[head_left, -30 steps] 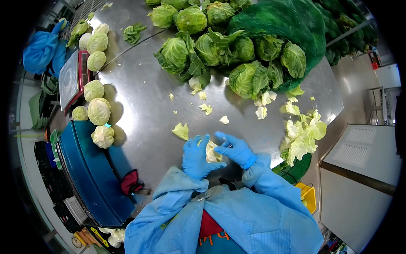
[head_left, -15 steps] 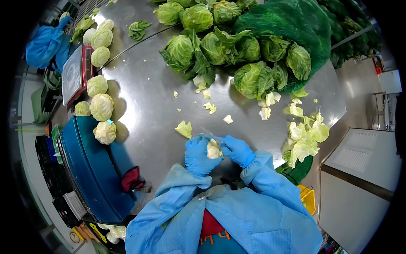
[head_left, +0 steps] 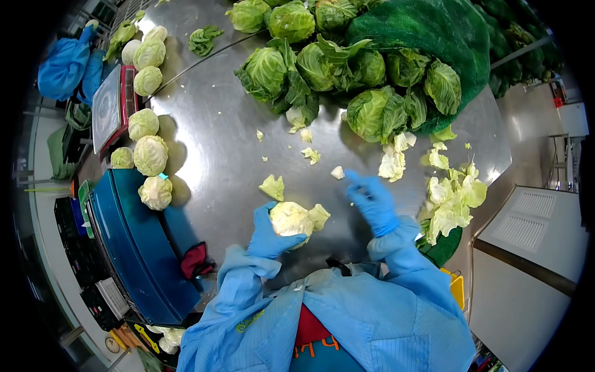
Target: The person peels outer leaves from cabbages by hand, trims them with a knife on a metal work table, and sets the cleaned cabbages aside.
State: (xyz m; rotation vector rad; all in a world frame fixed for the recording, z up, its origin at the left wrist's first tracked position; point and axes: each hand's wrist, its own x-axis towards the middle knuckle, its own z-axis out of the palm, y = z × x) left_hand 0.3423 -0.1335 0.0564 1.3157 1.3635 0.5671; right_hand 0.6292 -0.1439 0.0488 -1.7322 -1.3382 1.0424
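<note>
Left hand (head_left: 266, 234) clutches one roundish cabbage (head_left: 289, 219), long axis unclear, its single flap (head_left: 319, 217) pointing three o'clock! Right hand (head_left: 373, 203): loosely spread. Eight pale cabbages (head_left: 150, 155) towards ten.

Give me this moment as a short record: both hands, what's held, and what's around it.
left hand: grip around a pale cabbage
right hand: apart from that cabbage, fingers loosely open
surface: metal table, scattered leaf scraps
far side: green cabbages beside green mesh
left side: several pale heads
right side: heap of loose leaves
</note>
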